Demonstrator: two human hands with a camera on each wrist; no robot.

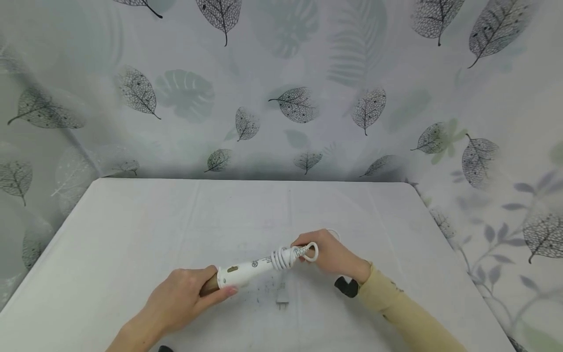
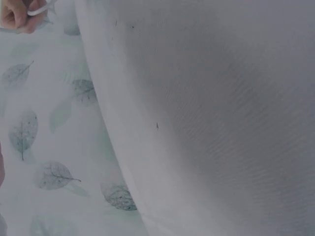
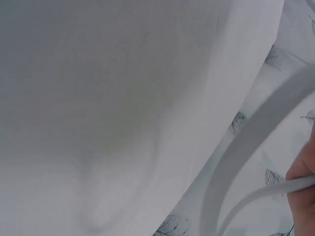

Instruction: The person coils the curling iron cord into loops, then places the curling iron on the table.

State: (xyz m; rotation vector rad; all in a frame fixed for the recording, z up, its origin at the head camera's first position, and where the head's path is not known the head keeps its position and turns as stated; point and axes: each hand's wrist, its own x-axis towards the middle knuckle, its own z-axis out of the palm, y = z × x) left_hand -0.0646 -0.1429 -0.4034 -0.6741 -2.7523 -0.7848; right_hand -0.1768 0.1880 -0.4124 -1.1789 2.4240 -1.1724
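Low in the frame's centre, my left grip (image 1: 184,295) holds a white-handled wand (image 1: 246,272) by its brown end (image 1: 208,285) over the table (image 1: 149,225); my right grip (image 1: 329,254) holds its wound cord (image 1: 280,259). Slackening there could let it unwind.

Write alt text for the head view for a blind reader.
A person's left hand grips the brown end of what looks like a white hair-styling iron over a white table, while the right hand holds the cord coiled around the handle. A two-pronged plug shows below.
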